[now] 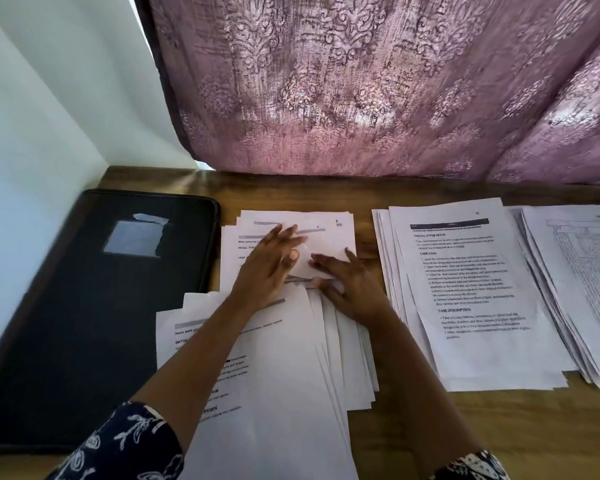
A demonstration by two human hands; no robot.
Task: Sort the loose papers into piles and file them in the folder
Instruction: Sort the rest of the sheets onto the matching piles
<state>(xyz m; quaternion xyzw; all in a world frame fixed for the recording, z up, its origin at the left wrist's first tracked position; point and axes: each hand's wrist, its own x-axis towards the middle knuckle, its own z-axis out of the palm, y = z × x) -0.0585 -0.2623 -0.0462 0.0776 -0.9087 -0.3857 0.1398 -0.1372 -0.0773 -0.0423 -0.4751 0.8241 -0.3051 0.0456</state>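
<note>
Surface: a wooden counter (465,427), bounded on the left by a white wall (49,116) and at the back by a mauve patterned curtain (361,81) whose hem hangs down to the rear edge.

The black folder (84,323) is found closed and flat at the left, close to the wall, with a pale label (134,239) on its cover. Four groups of printed papers are noted: a far middle pile (326,230), a fanned near middle pile (291,375) whose left sheets overlap the folder's right edge, a right pile (482,289), and a far right pile (575,271) cut off by the frame.

The left hand (271,268) and right hand (350,289) are laid flat on the far middle pile, fingers straight and spread, nothing pinched. Dark patterned sleeves (125,445) are seen at the bottom.

Bare wood is observed along the rear strip, in a narrow gap between the middle and right piles, and at the near right
</note>
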